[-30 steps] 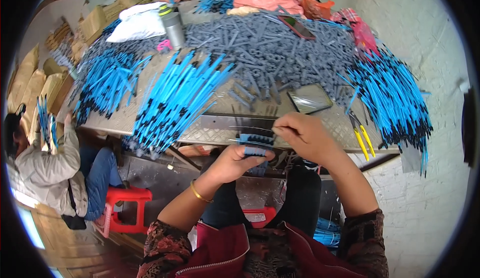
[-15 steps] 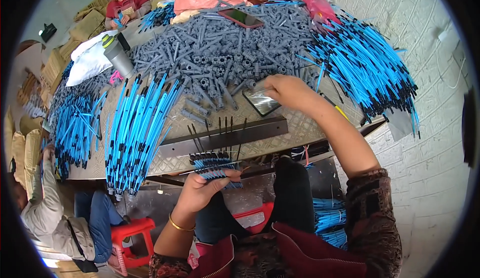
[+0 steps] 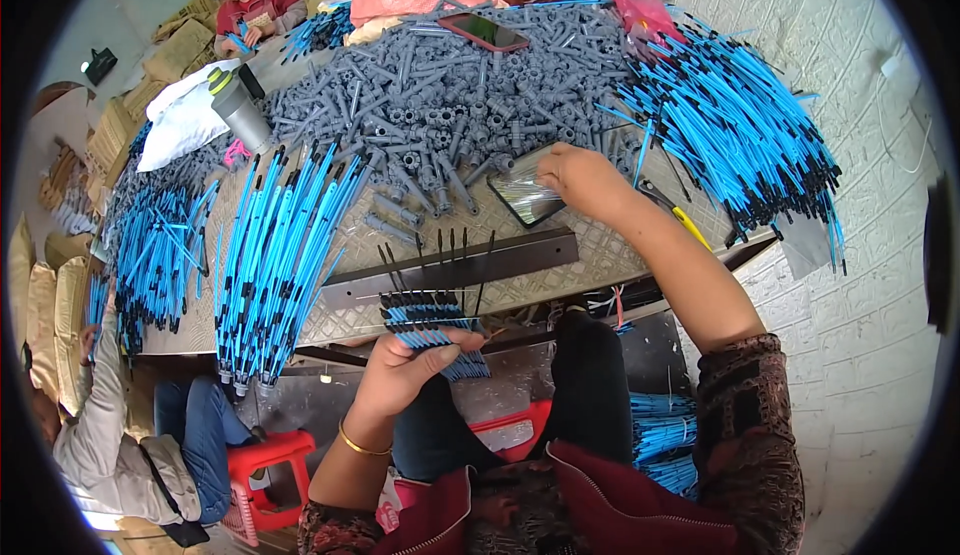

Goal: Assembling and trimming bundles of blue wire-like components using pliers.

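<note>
A white sack, its contents hidden, lay at far left beside a capped grey bottle. Nearer me, my left hand gripped a row of blue sticks with black tips, just off the edge of the table. Right of them, a shallow dark-rimmed tray held thin shiny strands. My right hand was over it, whether pinching anything I couldn't tell; one second earlier it had been at the sticks.

Workshop with heaped grey parts
</note>
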### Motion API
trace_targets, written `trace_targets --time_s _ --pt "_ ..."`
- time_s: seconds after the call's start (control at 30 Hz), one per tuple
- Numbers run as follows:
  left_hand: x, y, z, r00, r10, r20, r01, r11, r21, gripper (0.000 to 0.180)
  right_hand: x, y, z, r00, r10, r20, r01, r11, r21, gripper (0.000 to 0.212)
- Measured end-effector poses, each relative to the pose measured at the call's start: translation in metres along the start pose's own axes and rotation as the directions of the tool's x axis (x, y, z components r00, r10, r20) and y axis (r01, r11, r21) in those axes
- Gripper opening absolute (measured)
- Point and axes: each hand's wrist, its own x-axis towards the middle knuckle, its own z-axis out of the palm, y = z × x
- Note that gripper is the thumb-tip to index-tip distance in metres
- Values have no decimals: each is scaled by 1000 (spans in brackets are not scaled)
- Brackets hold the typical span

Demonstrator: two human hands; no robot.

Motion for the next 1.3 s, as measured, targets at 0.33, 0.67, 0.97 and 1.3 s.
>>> trace_targets --time_s 0.33,0.67,0.97,1.3 --pt "0 -3 5 998 -9 -67 10 1000 15 18 -20 -42 -14 994 -30 -101 29 1000 -9 10" --pt "2 -3 5 999 -34 -32 34 999 12 19 -42 -65 -16 992 -39 117 33 998 53 17" --pt "3 -4 3 1000 -22 -19 22 1000 -8 19 -35 -67 -12 990 -34 135 30 999 35 20" --pt "6 1 2 998 -64 8 64 998 19 21 -20 -75 5 994 -69 81 66 997 36 18"
